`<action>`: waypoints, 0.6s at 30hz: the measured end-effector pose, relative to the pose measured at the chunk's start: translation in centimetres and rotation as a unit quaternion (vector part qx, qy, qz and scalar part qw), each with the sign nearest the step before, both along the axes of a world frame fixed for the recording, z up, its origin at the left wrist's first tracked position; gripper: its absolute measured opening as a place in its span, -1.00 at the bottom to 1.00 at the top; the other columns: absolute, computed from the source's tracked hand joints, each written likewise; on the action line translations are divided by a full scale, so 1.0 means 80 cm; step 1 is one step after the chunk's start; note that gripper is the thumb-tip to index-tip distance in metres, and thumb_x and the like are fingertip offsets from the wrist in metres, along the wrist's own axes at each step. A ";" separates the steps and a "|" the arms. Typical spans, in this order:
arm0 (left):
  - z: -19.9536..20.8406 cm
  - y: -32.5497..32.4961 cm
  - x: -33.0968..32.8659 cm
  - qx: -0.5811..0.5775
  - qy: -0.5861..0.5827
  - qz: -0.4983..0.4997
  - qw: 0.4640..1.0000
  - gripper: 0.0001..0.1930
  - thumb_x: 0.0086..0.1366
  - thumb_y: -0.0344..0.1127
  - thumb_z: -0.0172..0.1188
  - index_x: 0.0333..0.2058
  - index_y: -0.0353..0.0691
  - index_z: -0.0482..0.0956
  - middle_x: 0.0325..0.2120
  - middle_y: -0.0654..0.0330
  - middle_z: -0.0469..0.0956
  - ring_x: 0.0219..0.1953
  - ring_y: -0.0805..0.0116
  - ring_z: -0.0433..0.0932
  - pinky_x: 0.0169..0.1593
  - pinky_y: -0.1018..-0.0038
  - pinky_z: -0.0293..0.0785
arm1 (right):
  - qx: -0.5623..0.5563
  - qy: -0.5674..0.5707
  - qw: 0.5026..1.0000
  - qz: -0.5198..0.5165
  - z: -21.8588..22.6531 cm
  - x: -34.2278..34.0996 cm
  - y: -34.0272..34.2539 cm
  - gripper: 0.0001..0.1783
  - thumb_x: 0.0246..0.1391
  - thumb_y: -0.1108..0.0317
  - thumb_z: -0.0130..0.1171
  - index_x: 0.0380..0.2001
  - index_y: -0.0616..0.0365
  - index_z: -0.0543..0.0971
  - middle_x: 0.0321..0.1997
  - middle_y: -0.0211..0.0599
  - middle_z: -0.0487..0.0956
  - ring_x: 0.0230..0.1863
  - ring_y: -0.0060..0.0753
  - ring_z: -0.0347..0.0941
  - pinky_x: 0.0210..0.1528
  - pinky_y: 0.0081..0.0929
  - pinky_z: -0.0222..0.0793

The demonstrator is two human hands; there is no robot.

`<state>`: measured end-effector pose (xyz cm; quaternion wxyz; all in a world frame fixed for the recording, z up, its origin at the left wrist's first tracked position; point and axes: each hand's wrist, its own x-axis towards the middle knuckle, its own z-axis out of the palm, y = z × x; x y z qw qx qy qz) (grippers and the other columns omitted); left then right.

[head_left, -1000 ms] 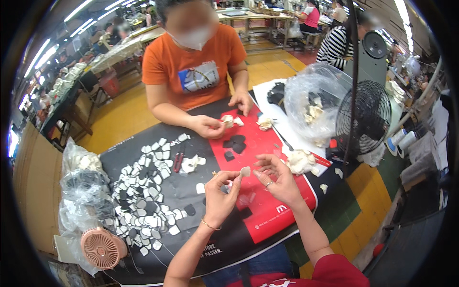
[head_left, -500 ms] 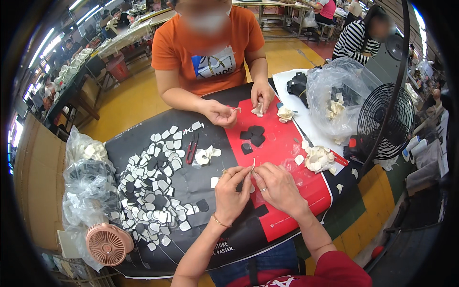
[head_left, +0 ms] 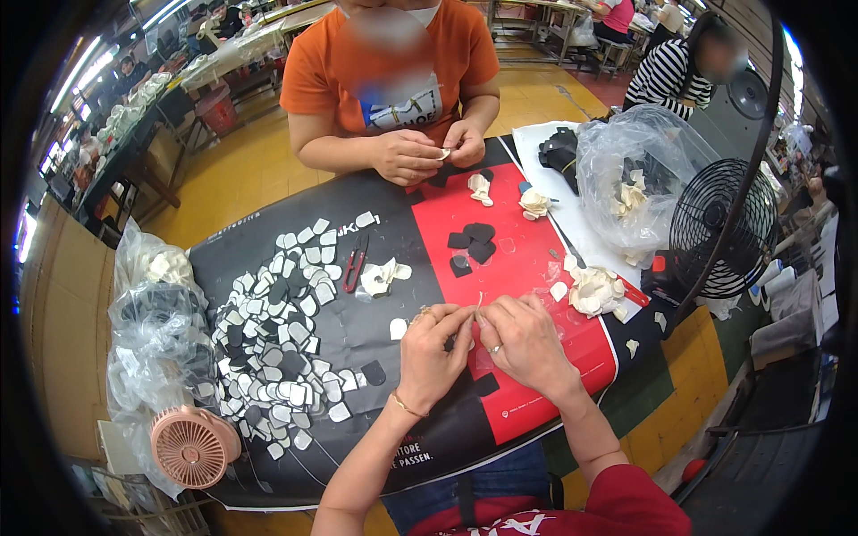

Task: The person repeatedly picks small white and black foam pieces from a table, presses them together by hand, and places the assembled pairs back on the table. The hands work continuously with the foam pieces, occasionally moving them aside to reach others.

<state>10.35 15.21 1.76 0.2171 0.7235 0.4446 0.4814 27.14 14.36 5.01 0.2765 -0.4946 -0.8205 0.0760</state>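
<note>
From my end I count two hands, left hand (head_left: 434, 355) and right hand (head_left: 525, 347), each with its grip pinched on one slim pale piece (head_left: 480, 298) held above the desk (head_left: 371, 326). Around them I make out one pair of red snips (head_left: 355, 265), one pink fan (head_left: 190, 448) and one black fan (head_left: 722, 230); the heap of white and black pieces (head_left: 280, 344) is too crowded to count.
</note>
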 end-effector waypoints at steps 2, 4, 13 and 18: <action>-0.001 -0.001 0.000 0.002 0.000 -0.002 1.000 -0.82 0.22 -0.56 0.29 -0.18 -0.34 0.71 -0.31 0.06 0.66 -0.33 0.21 0.65 -0.24 0.42 0.56 | -0.004 -0.004 1.000 -0.002 0.001 0.000 0.000 -0.86 0.15 0.40 0.15 -0.27 0.25 0.55 -0.34 -0.15 0.53 -0.27 -0.11 0.51 -0.10 -0.18 0.33; -0.002 -0.001 0.001 0.000 -0.002 0.000 1.000 -0.82 0.23 -0.55 0.29 -0.18 -0.35 0.71 -0.30 0.05 0.66 -0.32 0.20 0.66 -0.24 0.41 0.57 | -0.004 -0.003 1.000 -0.003 0.001 0.000 0.001 -0.86 0.13 0.40 0.15 -0.29 0.25 0.54 -0.34 -0.15 0.53 -0.27 -0.11 0.51 -0.09 -0.18 0.33; -0.001 0.000 0.000 -0.019 0.003 -0.009 1.000 -0.82 0.24 -0.54 0.29 -0.17 -0.37 0.71 -0.29 0.02 0.66 -0.32 0.18 0.67 -0.23 0.41 0.57 | 0.012 0.025 1.000 -0.001 -0.002 0.000 0.002 -0.90 0.15 0.46 0.14 -0.30 0.27 0.56 -0.34 -0.15 0.55 -0.30 -0.08 0.49 -0.13 -0.20 0.33; -0.002 -0.001 -0.001 -0.029 -0.009 -0.011 0.999 -0.83 0.25 -0.54 0.28 -0.18 -0.38 0.71 -0.30 0.03 0.67 -0.33 0.19 0.67 -0.23 0.41 0.57 | 0.011 -0.005 1.000 -0.006 -0.003 0.001 0.003 -0.88 0.17 0.39 0.15 -0.32 0.23 0.57 -0.38 -0.22 0.55 -0.31 -0.16 0.52 -0.13 -0.22 0.33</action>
